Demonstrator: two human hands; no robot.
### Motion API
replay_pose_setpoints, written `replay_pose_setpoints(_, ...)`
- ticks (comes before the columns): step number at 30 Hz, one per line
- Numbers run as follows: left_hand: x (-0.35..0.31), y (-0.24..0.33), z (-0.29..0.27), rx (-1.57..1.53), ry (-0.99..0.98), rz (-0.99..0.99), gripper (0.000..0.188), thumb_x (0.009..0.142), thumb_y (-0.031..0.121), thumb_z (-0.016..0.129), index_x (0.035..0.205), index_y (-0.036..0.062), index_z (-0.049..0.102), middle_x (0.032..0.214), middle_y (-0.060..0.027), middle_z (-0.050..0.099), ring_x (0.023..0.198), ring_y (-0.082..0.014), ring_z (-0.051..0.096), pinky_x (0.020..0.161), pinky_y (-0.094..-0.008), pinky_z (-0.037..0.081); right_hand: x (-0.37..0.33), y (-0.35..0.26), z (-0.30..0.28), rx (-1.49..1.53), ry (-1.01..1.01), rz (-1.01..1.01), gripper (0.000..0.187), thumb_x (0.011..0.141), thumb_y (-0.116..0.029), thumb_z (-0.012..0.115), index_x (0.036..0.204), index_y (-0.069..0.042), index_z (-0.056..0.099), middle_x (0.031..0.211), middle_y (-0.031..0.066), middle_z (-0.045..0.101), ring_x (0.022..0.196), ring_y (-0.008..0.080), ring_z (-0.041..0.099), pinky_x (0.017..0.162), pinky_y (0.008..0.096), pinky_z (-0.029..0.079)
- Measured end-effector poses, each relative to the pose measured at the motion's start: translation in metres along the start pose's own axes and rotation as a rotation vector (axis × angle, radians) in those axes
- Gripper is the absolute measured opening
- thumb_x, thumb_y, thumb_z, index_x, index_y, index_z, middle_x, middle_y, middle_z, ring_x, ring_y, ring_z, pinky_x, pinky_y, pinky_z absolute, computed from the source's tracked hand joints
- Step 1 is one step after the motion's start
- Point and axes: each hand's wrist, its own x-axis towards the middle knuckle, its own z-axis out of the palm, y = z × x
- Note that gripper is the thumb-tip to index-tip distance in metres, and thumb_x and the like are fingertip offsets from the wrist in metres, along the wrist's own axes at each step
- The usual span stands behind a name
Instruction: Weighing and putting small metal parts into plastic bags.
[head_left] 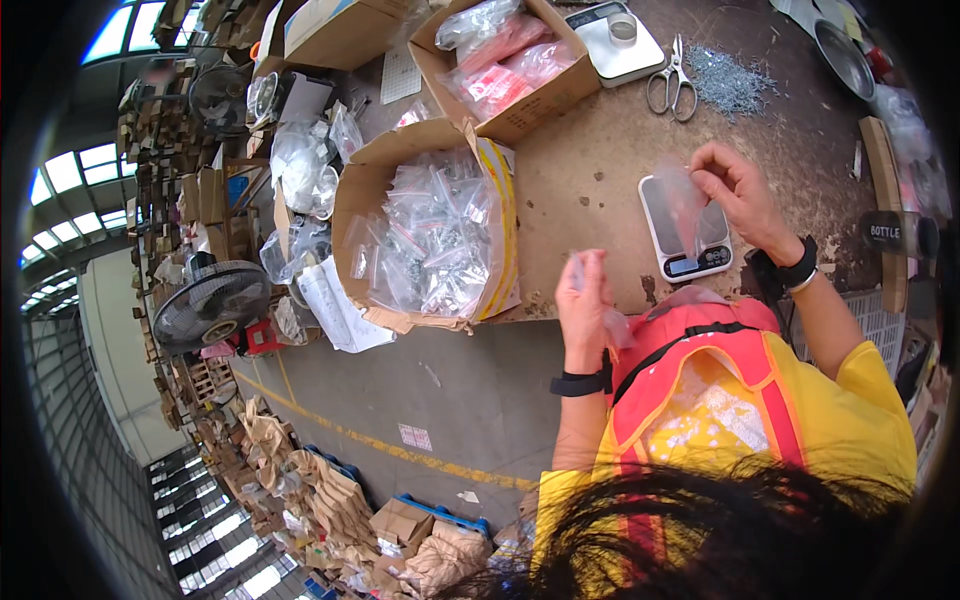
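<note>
While my right grip [738,195] pinched a clear bag [682,198] above the white scale [712,232] on the desk [580,170], my left grip [583,293] was pressed together on some clear plastic [577,272]. To their left I saw an open cardboard box [504,225] heaped with small zip bags [430,215] of grey pieces [450,285]; beyond it, a second carton [532,103] held red and clear packets [500,75].

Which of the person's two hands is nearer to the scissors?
Right. The right hand is below the scissors in the picture and somewhat to their right; the left hand is much farther below and to their left.
</note>
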Motion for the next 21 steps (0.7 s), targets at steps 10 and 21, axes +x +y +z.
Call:
replay_pose_setpoints(10, -0.004, 0.027, 0.063, 0.07, -0.094, 0.141, 0.014, 0.097, 0.016, 0.074, 0.097, 0.0028, 0.069, 0.08, 0.0055, 0.064, 0.074, -0.0029, 0.056, 0.065, -0.0201, 0.045, -0.015, -0.002, 0.049, -0.086, -0.146, 0.07, 0.008, 0.1, -0.008, 0.059, 0.1, 0.0, 0.059, 0.08, 0.0025, 0.063, 0.072, 0.0081, 0.061, 0.065, 0.0271, 0.05)
replay_pose_setpoints(21, -0.006, 0.033, 0.037, 0.141, -0.133, 0.139, 0.014, 0.092, 0.007, 0.076, 0.1, 0.0045, 0.064, 0.093, -0.0017, 0.064, 0.072, -0.0081, 0.058, 0.062, -0.0214, 0.045, -0.009, -0.015, 0.024, -0.489, -0.241, -0.287, 0.005, 0.092, -0.005, 0.065, 0.094, -0.001, 0.064, 0.092, 0.0127, 0.067, 0.086, 0.0276, 0.068, 0.074, 0.0352, 0.053)
